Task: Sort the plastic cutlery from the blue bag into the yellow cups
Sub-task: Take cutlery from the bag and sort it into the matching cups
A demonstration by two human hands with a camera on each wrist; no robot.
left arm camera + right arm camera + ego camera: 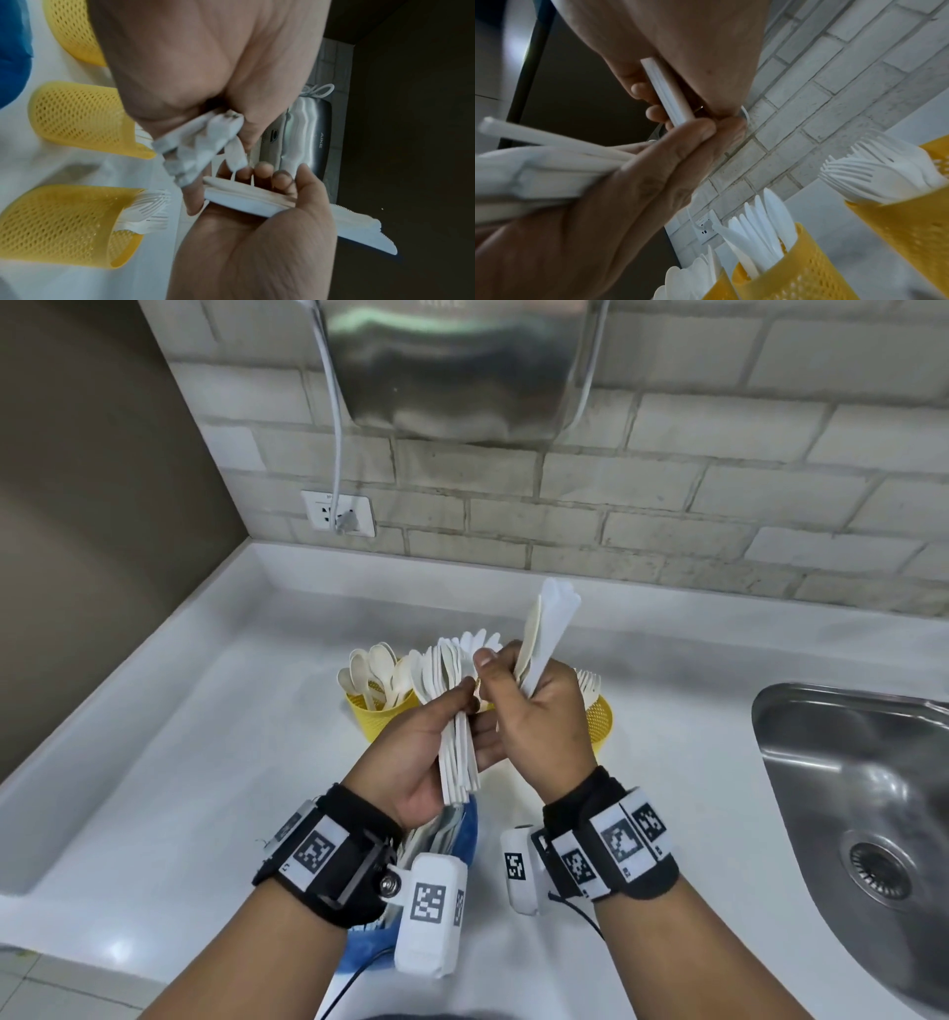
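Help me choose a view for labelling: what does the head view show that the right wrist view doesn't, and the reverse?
Only the head view shows the blue bag under the wrists, the sink and the left hand gripping its mixed bundle. Only the right wrist view shows the middle cup holding knives. Both show the right hand gripping knives, the spoon cup, the fork cup and the brick wall.

White desk (169, 762) under my view, carrying three cups and a bag.

I see the three yellow mesh cups standing in a row near the back: the spoon cup (377, 716), the knife cup (805, 270) in the middle, the fork cup (598, 719) nearest the steel sink (868, 819) set into the desk. The blue bag (464, 829) lies in front of the cups, closer to me.
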